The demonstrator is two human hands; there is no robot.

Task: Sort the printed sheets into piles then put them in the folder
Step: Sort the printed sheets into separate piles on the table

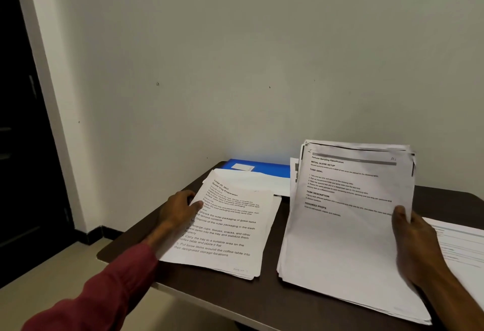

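Observation:
A pile of printed sheets [230, 228] lies flat on the left part of the dark table [262, 296]. My left hand [178, 211] grips this pile's left edge, thumb on the top sheet, fingers curled over the side. My right hand [416, 241] holds a thick stack of printed sheets [345, 220] tilted up off the table, thumb on the front page at its right edge. A blue folder [264, 166] lies at the back by the wall, partly covered by white sheets [262, 181].
Another pile of printed sheets [463, 249] lies at the table's right edge, partly behind my right arm. The wall stands directly behind the table. A dark door is at far left, and tiled floor shows below the table's left edge.

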